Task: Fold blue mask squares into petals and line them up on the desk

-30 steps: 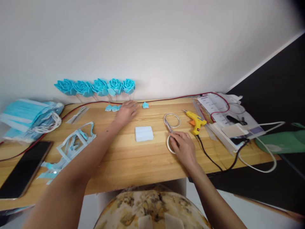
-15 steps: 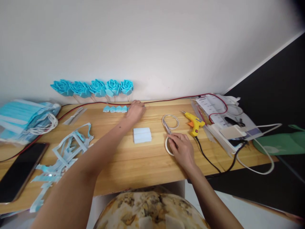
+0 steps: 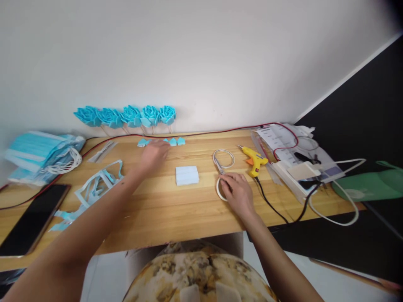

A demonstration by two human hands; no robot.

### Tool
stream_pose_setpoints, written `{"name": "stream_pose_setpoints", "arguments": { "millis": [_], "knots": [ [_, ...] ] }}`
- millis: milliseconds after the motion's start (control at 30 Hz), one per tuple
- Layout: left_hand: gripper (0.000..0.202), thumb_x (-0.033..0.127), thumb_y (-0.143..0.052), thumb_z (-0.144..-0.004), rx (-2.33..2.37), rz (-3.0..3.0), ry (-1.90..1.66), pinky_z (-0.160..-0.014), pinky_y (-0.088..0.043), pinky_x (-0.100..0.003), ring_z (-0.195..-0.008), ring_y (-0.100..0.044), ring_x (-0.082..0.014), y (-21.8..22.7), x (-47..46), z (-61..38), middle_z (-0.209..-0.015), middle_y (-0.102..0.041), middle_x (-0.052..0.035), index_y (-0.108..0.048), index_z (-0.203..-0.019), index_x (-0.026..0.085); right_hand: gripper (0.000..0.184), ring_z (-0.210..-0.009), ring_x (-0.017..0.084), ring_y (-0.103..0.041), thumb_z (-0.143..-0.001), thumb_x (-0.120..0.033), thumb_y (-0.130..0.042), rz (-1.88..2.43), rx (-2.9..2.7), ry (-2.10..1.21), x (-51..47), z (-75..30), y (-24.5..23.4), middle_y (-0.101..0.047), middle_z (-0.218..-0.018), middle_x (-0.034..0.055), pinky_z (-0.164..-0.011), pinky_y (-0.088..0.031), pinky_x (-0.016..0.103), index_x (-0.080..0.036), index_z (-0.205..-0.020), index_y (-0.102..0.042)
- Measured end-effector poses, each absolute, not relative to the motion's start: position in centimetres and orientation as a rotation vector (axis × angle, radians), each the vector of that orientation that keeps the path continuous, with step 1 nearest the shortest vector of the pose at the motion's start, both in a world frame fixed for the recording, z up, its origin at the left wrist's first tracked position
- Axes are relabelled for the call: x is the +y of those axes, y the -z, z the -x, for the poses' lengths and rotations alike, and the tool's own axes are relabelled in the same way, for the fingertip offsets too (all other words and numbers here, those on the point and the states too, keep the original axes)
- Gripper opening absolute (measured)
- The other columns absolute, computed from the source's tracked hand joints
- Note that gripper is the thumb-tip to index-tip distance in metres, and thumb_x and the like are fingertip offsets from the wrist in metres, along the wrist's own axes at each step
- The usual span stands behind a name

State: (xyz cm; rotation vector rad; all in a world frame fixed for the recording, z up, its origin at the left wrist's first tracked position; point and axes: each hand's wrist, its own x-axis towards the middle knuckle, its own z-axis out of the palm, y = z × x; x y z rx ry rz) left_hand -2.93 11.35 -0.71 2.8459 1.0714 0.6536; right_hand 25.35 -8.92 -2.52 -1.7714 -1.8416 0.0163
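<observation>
My left hand [image 3: 155,154] is over the row of small blue petal pieces [image 3: 181,141] near the wall and hides part of the row. Motion smears its fingers, so I cannot tell whether they hold a piece. My right hand [image 3: 238,191] has its fingers curled over the scissors [image 3: 220,167], whose white handle loop shows beside the fingers. The blades point away, at a thin pale ring [image 3: 233,159] lying flat. Between the hands lies a stack of folded pale blue fabric [image 3: 187,175]. A yellow glue gun [image 3: 255,160] rests to the right of the scissors.
Several blue fabric flowers [image 3: 132,116] on sticks lean against the wall. On the left are face masks [image 3: 34,149], cut strips [image 3: 94,186] and a phone [image 3: 34,220]. To the right are a power strip [image 3: 291,180], papers [image 3: 277,140], cables and a green pouch [image 3: 368,185].
My left hand has moved left along the row, uncovering petal pieces at its right end. My right hand stays at the scissors. The view has shifted slightly.
</observation>
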Motion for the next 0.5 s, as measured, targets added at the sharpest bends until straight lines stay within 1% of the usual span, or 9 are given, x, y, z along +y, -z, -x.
{"name": "stream_pose_setpoints", "arguments": {
  "millis": [100, 233, 333, 500],
  "knots": [
    [0.032, 0.018, -0.041, -0.086, 1.192, -2.814, -0.618, -0.089, -0.047, -0.041, -0.097, -0.062, -0.026, 0.7, 10.7, 5.6, -0.102, -0.071, -0.01, -0.071, -0.096, 0.018, 0.026, -0.094, 0.023, -0.054, -0.09, -0.021, -0.05, 1.776, -1.844, -0.018, -8.9, -25.3, 2.5, -0.065, -0.101, 0.0076, -0.081, -0.046, 0.036, -0.02, -0.108, -0.069],
    [0.034, 0.02, -0.038, -0.088, 1.223, -2.788, -0.569, -0.094, -0.046, -0.045, -0.102, -0.061, -0.0269, 1.5, 9.8, 6.6, -0.107, -0.07, -0.0119, -0.07, -0.099, 0.015, 0.026, -0.094, 0.023, -0.054, -0.09, -0.02, -0.051, 1.764, -1.85, -0.012, -9.0, -25.3, 2.5, -0.065, -0.101, 0.0076, -0.082, -0.046, 0.037, -0.02, -0.108, -0.069],
    [0.036, 0.023, -0.036, -0.092, 1.227, -2.801, -0.611, -0.097, -0.045, -0.044, -0.106, -0.06, -0.0253, 2.4, 9.5, 5.9, -0.114, -0.068, -0.0118, -0.069, -0.104, 0.015, 0.026, -0.094, 0.023, -0.053, -0.09, -0.019, -0.051, 1.748, -1.849, -0.014, -9.0, -25.4, 2.5, -0.065, -0.101, 0.0075, -0.082, -0.047, 0.037, -0.02, -0.108, -0.069],
    [0.036, 0.023, -0.038, -0.092, 1.307, -2.771, -0.666, -0.098, -0.045, -0.045, -0.108, -0.058, -0.0254, 3.2, 10.0, 4.3, -0.117, -0.066, -0.0115, -0.068, -0.109, 0.016, 0.025, -0.095, 0.024, -0.054, -0.09, -0.019, -0.05, 1.749, -1.842, -0.023, -8.9, -25.4, 2.5, -0.065, -0.101, 0.0081, -0.083, -0.047, 0.039, -0.021, -0.106, -0.069]
  ]
}}
